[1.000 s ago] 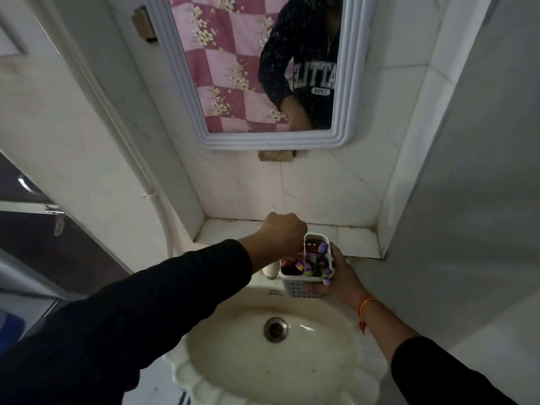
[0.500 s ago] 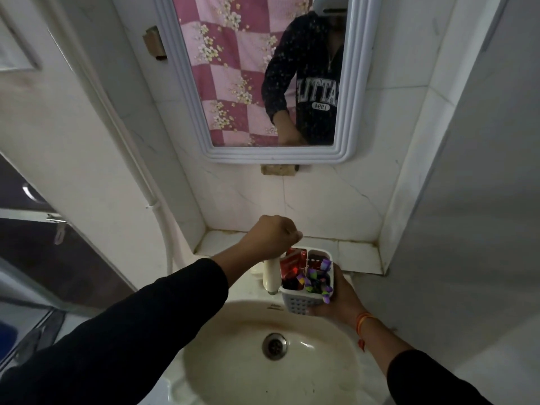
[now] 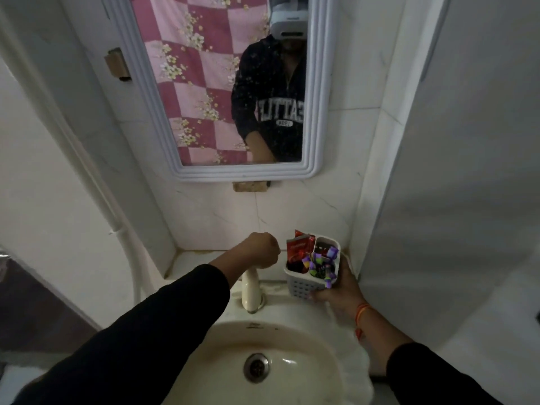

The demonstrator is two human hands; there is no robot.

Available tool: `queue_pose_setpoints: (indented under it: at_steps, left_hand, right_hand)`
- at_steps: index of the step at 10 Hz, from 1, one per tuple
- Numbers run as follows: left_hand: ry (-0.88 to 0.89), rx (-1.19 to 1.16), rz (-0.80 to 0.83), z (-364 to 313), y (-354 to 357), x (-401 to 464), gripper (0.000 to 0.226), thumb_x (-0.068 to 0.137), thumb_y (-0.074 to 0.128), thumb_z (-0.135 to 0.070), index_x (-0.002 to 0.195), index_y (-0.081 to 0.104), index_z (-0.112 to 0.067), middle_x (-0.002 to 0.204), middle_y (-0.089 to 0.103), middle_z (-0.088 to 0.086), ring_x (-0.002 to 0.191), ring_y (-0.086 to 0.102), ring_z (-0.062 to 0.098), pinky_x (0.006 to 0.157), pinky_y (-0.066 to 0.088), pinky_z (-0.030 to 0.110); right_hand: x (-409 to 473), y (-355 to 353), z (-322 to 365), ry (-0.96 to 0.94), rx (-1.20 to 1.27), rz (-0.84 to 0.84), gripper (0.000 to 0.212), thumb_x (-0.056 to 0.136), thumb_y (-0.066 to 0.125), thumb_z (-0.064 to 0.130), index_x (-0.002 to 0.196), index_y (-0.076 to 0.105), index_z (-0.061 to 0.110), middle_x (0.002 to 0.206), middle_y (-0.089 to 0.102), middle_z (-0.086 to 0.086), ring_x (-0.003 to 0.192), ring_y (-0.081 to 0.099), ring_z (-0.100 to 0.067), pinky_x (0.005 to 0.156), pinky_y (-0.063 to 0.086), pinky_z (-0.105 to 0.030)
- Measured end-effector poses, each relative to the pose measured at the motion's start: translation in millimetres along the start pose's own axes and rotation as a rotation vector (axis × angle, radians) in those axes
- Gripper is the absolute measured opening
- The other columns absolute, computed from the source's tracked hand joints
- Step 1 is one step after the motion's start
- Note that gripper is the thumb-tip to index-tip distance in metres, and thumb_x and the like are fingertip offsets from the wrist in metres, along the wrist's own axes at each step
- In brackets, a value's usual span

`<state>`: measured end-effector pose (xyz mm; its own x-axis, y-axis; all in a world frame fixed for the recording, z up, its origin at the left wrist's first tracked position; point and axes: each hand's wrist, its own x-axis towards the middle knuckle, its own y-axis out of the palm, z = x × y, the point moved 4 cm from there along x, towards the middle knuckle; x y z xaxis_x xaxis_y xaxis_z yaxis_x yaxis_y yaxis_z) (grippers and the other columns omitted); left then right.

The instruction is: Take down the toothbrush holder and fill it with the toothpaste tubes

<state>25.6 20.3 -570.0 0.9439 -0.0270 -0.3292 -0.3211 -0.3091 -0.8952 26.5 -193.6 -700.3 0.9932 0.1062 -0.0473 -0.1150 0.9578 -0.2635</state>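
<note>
A white perforated toothbrush holder (image 3: 301, 285) with two compartments is held over the right rear rim of the sink. Red toothpaste tubes (image 3: 298, 249) stand in its left compartment, and purple-and-green tubes (image 3: 321, 263) fill the right one. My right hand (image 3: 339, 293) grips the holder from below and behind. My left hand (image 3: 261, 250) is a closed fist just left of the holder, above the tap, apart from the tubes. Whether anything lies inside the fist cannot be seen.
A cream tap (image 3: 250, 290) stands behind the sink basin (image 3: 295, 340) with its drain (image 3: 256, 368). A white-framed mirror (image 3: 317, 171) hangs above a narrow tiled ledge (image 3: 198, 258). A white pipe (image 3: 117, 226) runs down the left wall. A wall (image 3: 453, 200) closes in on the right.
My left fist has drawn away leftward from the holder. The red tubes now stand taller in the left compartment. The view has tilted upward.
</note>
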Motion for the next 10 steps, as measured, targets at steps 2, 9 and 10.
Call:
queue_pose_setpoints:
  at_steps: [2,9,10]
  left_hand:
    - [-0.048,0.196,0.219,-13.3,36.9,56.5,0.052,0.091,0.062,-0.018,0.143,0.056,-0.011,0.143,0.059,0.01,0.13,0.057,0.029,0.108,0.048,0.038]
    - [-0.021,-0.011,0.149,-42.5,55.4,61.9,0.045,0.094,0.059,-0.02,0.135,0.058,-0.002,0.14,0.06,0.017,0.129,0.058,0.031,0.101,0.048,0.034]
    - [-0.002,0.018,0.069,-38.4,34.9,49.9,0.05,0.095,0.057,-0.024,0.141,0.052,-0.003,0.146,0.054,0.017,0.134,0.052,0.032,0.103,0.046,0.034]
  right_hand:
    - [27.4,-23.0,3.1,0.059,-0.022,-0.084,0.116,0.031,0.086,0.001,0.139,0.046,0.017,0.115,0.068,0.003,0.111,0.065,-0.021,0.096,0.053,-0.035]
    - [21.7,-30.1,3.7,0.383,-0.219,-0.184,0.063,0.079,0.074,0.011,0.139,0.057,0.019,0.133,0.067,-0.011,0.124,0.062,-0.03,0.094,0.047,-0.024]
    - [3.7,-40.4,25.4,0.414,-0.248,-0.239,0.059,0.075,0.073,0.018,0.132,0.061,0.013,0.13,0.067,-0.012,0.119,0.064,-0.029,0.084,0.047,-0.021]
